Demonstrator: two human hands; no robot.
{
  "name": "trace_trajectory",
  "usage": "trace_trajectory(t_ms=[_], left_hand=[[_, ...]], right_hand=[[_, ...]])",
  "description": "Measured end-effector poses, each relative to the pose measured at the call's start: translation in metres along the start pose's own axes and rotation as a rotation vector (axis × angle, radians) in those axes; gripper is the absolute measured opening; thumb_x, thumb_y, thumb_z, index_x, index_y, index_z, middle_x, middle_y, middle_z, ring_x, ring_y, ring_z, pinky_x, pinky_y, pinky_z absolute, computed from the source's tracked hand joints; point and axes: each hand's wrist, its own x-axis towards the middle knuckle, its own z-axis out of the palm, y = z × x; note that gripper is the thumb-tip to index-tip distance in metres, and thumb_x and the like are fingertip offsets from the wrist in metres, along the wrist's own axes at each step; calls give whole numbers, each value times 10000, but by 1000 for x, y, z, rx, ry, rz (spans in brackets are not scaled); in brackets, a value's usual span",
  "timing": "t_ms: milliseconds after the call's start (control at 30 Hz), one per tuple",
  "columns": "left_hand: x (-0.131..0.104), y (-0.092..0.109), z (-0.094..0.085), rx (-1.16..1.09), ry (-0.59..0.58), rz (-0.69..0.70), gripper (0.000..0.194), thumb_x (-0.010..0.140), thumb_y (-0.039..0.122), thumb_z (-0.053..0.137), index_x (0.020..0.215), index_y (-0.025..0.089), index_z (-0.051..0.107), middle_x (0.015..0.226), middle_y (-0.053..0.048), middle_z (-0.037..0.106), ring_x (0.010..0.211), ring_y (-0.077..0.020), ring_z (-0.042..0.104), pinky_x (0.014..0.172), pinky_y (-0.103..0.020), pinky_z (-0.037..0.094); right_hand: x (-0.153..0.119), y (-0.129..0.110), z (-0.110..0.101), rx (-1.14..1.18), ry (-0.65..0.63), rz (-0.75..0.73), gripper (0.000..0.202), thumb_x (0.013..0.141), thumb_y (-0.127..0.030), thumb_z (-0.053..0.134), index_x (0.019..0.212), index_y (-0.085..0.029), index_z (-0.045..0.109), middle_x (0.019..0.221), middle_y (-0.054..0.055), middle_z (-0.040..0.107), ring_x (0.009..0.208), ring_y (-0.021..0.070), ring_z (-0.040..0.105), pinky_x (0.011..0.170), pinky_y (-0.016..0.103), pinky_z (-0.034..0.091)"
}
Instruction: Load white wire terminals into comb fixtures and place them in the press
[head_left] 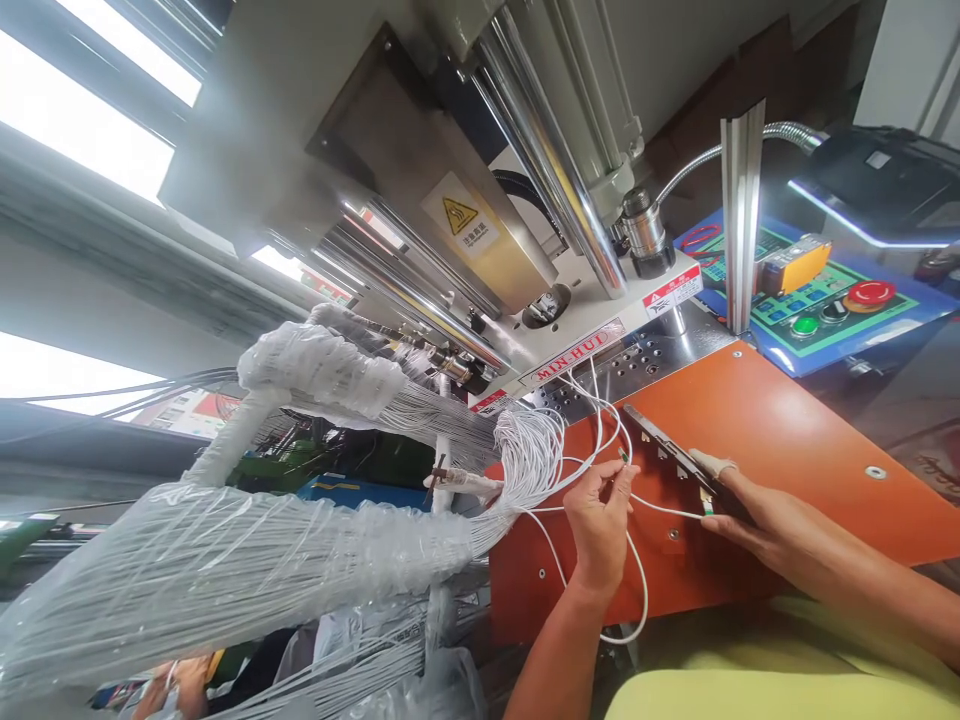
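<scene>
Slender white cable with a green tip [624, 456], pinched near its end in the left hand [601, 510] above the orange-red flat surface [795, 420], probably to leave the tip free. Over that surface, narrow notched metal bar [666, 443] clasped in the right hand [742, 505], notched edge likely turned for easy reach; green-ended white cable [708, 507] at its near end. Left of the surface, clear plastic wrap [225, 560] enclosing bundled thin cables, apparently to prevent tangling.

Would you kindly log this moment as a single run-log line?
left hand: pinching green-tipped cable end | right hand: gripping metal fixture bar over orange tabletop | MIN-HUI machine: beyond both hands
</scene>
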Motion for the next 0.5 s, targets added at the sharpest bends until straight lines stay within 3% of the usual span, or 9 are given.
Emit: trace_trajectory(t_ms=[133,300,400,500], left_hand=[[0,3,5,-21,-56,-16,351,919,403,650,1189,180,672,856,-41,766,481,-69,484,558,-228,479],[-3,2,9,-46,-90,43,184,920,327,650,967,179,748,915,-56,769,685,-127,657,683,-251,545],[-6,-1,11,-6,-119,162,106,905,225,655,937,185,747,908,-46,757,806,-148,683,745,-255,541],[-7,-5,12,75,-193,371,112,872,129,654,909,192,739,891,-29,750,808,-145,663,741,-252,525]], right_hand=[[3,9,4,6,-12,26,664,939,-585,464,1513,-323,257,1275,74,660,1080,305,659,890,429,523],[4,11,8,24,46,0,664,918,-572,492,1504,-319,311,1226,78,692,1029,311,687,843,408,543],[4,10,7,31,54,10,616,907,-576,497,1452,-316,379,1186,66,707,997,301,696,786,379,553],[5,13,5,64,-9,2,586,916,-579,491,1426,-317,373,1185,44,705,1012,279,692,842,371,546]])
